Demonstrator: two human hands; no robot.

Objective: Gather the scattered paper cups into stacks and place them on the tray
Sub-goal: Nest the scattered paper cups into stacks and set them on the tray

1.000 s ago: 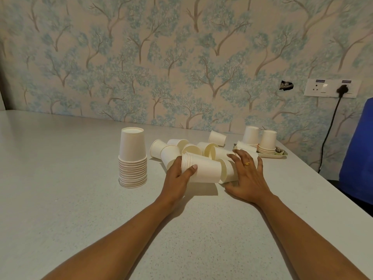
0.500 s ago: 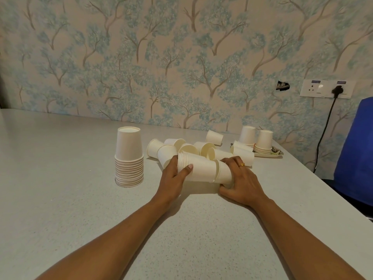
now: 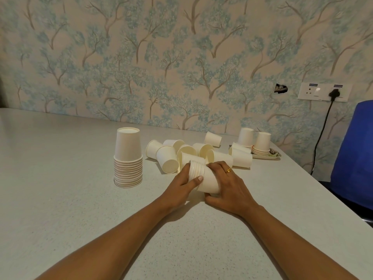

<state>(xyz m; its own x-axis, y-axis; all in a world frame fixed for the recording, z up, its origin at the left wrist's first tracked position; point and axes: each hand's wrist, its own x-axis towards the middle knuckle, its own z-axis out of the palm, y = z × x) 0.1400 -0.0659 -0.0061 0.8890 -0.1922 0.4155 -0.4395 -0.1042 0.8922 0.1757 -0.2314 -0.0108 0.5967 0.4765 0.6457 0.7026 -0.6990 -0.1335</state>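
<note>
Person, head view only. Left hand [image 3: 181, 184] and right hand [image 3: 228, 184] both bare. Left forearm [image 3: 113, 239] and right forearm [image 3: 282, 239] bare too, along the whole length in view, sleeve edge not visible. Only worn item: ring [image 3: 228, 170] on the right hand's ring finger, gold-coloured, thin band with a small raised ornament on top; its detail is too small to make out. Thumbnail [image 3: 200, 178] on the left hand is short, trimmed and pale. Other nails not clearly visible.
</note>
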